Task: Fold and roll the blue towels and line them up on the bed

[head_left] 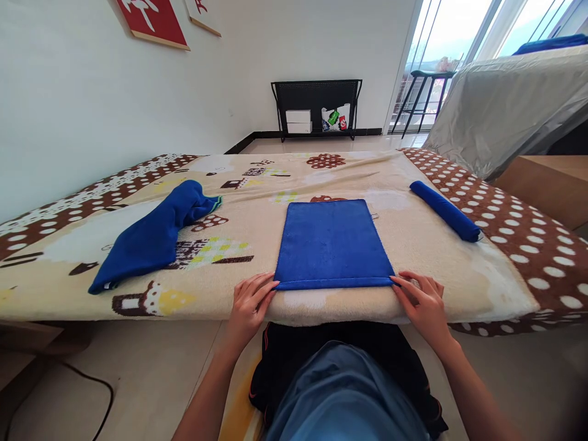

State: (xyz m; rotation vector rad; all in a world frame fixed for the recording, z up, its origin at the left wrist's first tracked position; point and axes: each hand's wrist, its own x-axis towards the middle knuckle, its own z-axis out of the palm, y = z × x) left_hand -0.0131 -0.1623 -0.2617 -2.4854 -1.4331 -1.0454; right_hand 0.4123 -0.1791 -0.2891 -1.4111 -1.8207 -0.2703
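Observation:
A blue cloth [333,242] lies flat in a near-rectangle on the patterned blanket, with a narrow fold along its near edge. My left hand [252,301] pinches the near left corner between thumb and fingers. At the near right corner, my right hand [420,298] pinches the same fold. Off to the left rests a crumpled blue cloth [147,236] with a green edge at its far end. A tightly rolled blue cloth [445,210] lies to the right, apart from my right hand.
The blanket [257,223] covers a broad surface with brown, white-dotted borders. Beyond it stand a black rack [316,95] and a dark stool [425,92]. A plastic-covered object [514,104] and a cardboard box [542,187] are at the right.

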